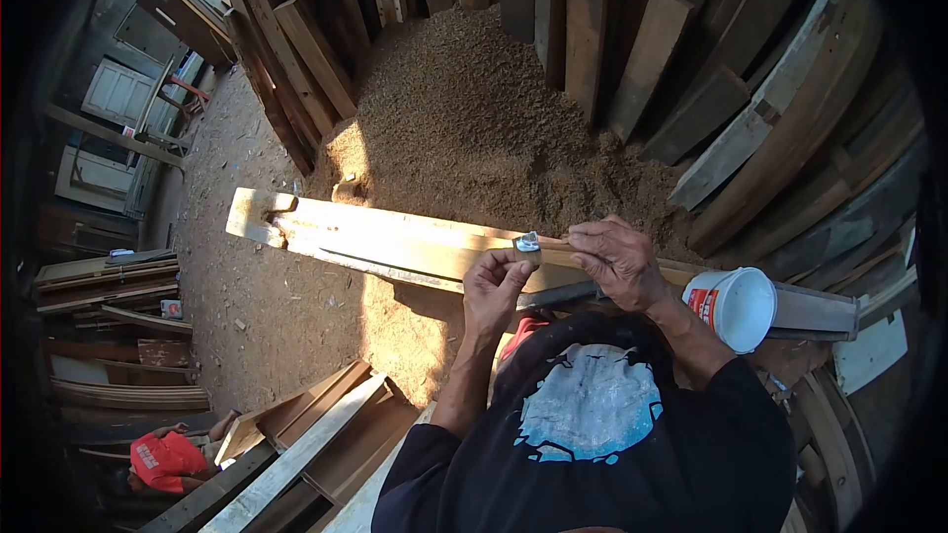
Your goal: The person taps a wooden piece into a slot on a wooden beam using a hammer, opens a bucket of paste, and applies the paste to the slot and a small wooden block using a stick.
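Observation:
Between the thumb and fingers of my left hand (497, 281) is a small brownish block (527, 257) with a white, shiny lump on top. My right hand (614, 259), just to the right, has its fingers pinched around something thin that I cannot make out, pointing toward the block. Both hands are above a long wooden beam (395, 237), which lies across in front of my body. The beam's left end has a notch, and bright sunlight falls on that part. A white bucket (743, 308) with a red label stands by the beam's right end.
Wood shavings (464, 109) are heaped behind the beam. Boards (652, 59) lean upright along the back and right. At the lower left, a person in a red shirt (166, 456) is near wooden frames (336, 434). Stacked planks (114, 306) lie on the left.

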